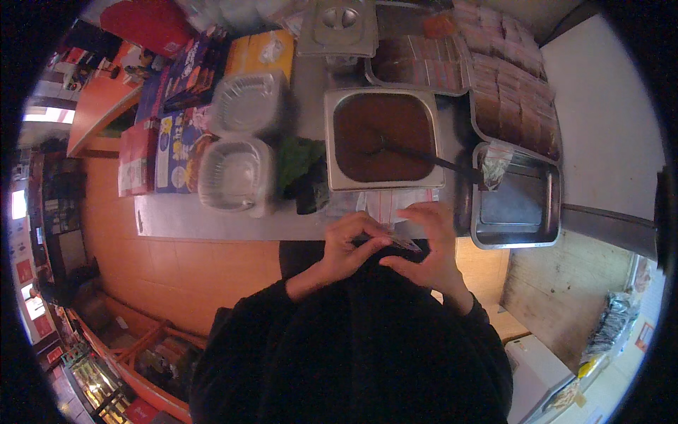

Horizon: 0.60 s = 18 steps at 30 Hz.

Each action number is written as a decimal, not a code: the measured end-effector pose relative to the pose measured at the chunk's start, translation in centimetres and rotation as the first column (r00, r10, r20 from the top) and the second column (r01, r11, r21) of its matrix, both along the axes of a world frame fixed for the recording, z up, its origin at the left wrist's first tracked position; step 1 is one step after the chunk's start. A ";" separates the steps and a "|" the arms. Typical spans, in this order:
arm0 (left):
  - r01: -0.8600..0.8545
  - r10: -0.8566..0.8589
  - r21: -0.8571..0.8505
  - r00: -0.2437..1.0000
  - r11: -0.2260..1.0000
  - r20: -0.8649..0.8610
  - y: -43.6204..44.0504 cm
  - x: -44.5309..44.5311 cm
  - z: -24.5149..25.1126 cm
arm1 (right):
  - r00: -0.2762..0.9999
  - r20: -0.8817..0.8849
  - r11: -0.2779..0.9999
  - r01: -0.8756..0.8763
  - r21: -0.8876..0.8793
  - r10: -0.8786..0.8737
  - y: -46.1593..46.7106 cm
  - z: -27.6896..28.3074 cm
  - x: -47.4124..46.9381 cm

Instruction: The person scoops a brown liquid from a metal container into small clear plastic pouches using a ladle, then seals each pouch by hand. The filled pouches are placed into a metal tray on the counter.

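Observation:
Between thumb and fingers, my left hand (352,244) pinches a small clear plastic bag (403,243) in front of my body. My right hand (431,246) is curved around the bag's other side, thumb and fingers apart, apparently holding nothing. More flat clear bags with red lines (386,204) lie at the table edge just beyond my hands. Behind them stands a square steel pan (332,183) of dark reddish-brown sauce or paste, with a dark-handled utensil (434,160) resting in it. A small bag (496,165) hangs at the rim of a steel tray (553,233) on the right.
Trays of packed brown sachets (514,106) (424,63) fill the back right. Stacked clear plastic containers (235,172) and printed boxes (177,153) stand left. A dark green item (302,159) lies beside the pan. A steel lid (339,34) is at the back.

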<state>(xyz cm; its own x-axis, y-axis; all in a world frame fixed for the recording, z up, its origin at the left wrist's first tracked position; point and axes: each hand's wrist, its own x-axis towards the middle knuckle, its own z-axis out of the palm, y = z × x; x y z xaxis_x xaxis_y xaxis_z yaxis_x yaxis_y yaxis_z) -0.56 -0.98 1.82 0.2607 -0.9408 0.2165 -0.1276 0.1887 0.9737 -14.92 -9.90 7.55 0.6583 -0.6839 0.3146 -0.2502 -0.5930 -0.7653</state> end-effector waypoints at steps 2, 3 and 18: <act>-0.007 0.008 0.022 0.999 1.000 -0.042 0.1 -0.1 -0.2 | 0.993 -0.062 0.995 -0.099 -0.033 0.096 0.0 0.0 0.3; -0.024 0.028 0.038 0.994 0.999 -0.104 0.1 -0.1 -0.2 | 0.991 -0.039 0.992 -0.128 -0.007 0.128 -0.1 -0.2 0.4; -0.171 0.159 -0.087 0.979 0.981 -0.130 0.0 -0.5 0.6 | 0.960 0.226 0.906 0.058 0.419 -0.166 -0.2 -1.3 0.3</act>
<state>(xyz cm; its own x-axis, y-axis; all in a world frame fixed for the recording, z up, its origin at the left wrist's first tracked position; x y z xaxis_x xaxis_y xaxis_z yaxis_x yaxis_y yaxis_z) -1.01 -1.02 2.41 0.4409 -0.8586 0.2617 -0.0466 0.2693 0.9619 -14.64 -10.08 6.29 0.5057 -0.8514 0.1389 -0.0648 -0.1981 -0.9780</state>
